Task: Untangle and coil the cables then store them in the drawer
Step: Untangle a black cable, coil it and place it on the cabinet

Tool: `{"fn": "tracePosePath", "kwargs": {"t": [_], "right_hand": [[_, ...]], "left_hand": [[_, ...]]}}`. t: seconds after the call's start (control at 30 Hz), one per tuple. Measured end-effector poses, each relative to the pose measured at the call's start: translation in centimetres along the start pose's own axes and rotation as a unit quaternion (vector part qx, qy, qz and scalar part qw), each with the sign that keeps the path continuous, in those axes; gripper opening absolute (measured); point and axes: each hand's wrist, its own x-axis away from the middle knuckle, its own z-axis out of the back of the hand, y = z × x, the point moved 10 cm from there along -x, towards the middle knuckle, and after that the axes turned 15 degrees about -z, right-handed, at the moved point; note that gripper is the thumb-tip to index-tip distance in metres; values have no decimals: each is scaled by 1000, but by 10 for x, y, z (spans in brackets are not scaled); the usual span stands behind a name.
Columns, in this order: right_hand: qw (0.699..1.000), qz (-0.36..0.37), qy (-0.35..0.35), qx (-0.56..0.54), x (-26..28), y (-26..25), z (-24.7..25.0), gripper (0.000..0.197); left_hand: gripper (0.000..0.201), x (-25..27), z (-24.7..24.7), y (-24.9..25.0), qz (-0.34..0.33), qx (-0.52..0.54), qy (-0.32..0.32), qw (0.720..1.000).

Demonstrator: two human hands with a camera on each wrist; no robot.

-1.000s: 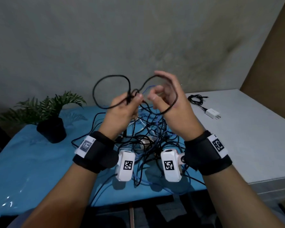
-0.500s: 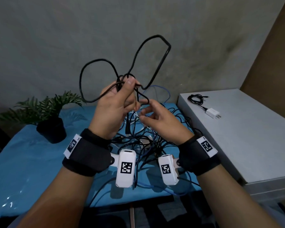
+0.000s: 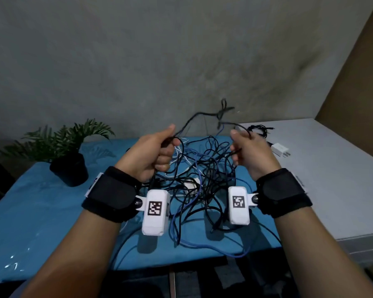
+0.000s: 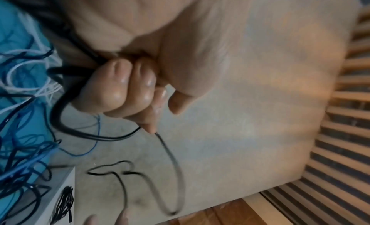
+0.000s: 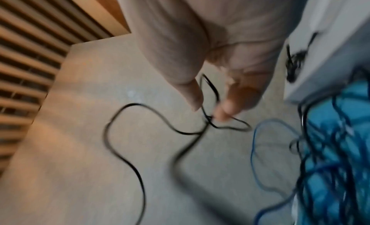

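A tangle of black, blue and white cables lies on the blue table. My left hand grips a black cable in a fist, the strands passing through its curled fingers. My right hand pinches the same black cable between thumb and fingers. Between the two raised hands the cable arcs up with a small knot near its top. The drawer is not in view.
A potted plant stands at the left of the blue table. A white cabinet top on the right carries a small coiled black cable and a white charger plug. A grey wall rises close behind.
My hands have moved apart and lowered. The large black loops that stood above them have been drawn out into one arc with a small knot.
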Motion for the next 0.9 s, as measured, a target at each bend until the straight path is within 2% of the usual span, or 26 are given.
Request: {"fn": "tracePosePath", "kwargs": {"t": [0.07, 0.1, 0.13, 0.23, 0.33, 0.4, 0.43, 0.5, 0.53, 0.67, 0.77, 0.9], "right_hand": [[996, -3, 79, 30, -8, 2, 24, 82], [989, 18, 116, 86, -8, -3, 31, 100], [977, 48, 146, 147, -2, -13, 33, 107], [936, 189, 181, 237, 36, -52, 13, 96], [896, 309, 87, 307, 78, -74, -37, 79], [863, 324, -7, 387, 92, -64, -71, 68], [862, 311, -65, 394, 92, -54, -83, 64], [881, 269, -174, 347, 90, -35, -99, 59], [890, 258, -202, 316, 89, -31, -102, 55], [934, 228, -217, 168, 82, -34, -97, 25], [958, 197, -202, 56, 75, -37, -88, 24], [964, 146, -213, -56, 70, -34, -87, 24]], "left_hand": [[51, 2, -5, -7, 42, 75, -17, 996], [53, 1, -8, -8, 47, 91, -21, 994], [51, 1, -9, -8, 47, 99, -25, 994], [39, 2, -20, -4, 35, 114, -48, 992], [33, 6, -36, 2, 24, 127, -92, 987], [32, 14, -51, 6, 21, 142, -140, 980], [33, 18, -58, 9, 19, 149, -161, 975], [36, 25, -67, 14, 17, 164, -185, 969], [38, 27, -69, 16, 17, 171, -190, 967], [46, 28, -68, 20, 10, 186, -188, 964], [44, 24, -67, 21, -8, 172, -159, 972], [42, 22, -68, 26, -41, 146, -137, 979]]}}
